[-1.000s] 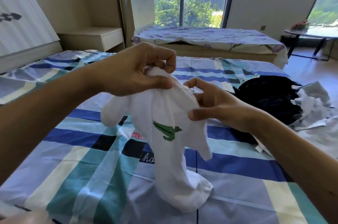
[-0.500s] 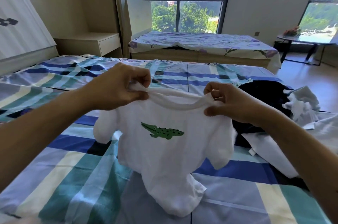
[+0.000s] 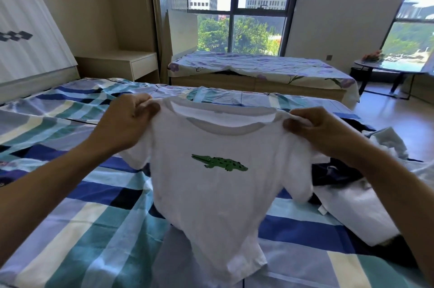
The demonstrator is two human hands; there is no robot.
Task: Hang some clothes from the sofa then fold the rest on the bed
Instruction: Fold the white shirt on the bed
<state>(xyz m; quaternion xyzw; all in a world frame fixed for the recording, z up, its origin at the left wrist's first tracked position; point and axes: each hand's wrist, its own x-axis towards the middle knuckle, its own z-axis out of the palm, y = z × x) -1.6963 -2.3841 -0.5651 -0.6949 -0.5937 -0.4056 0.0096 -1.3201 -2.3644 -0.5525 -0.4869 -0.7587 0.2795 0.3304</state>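
Hands now stand wide apart, each pinching one shoulder of the small white cotton T-shirt with a green crocodile print. The left hand has its fingers curled round the left shoulder, and the right hand grips the other.

A second ago the shirt hung bunched between hands held close together. It has since been drawn out flat, with the printed front facing the person, the neckline stretched and the sleeves drooping. It hangs over the bed with the blue, teal and cream checked cover, its hem down at the cover.

This looks like the start of a fold: the shirt is spread and ready to lay flat. A heap of dark and white garments lies just to the right, not yet folded.
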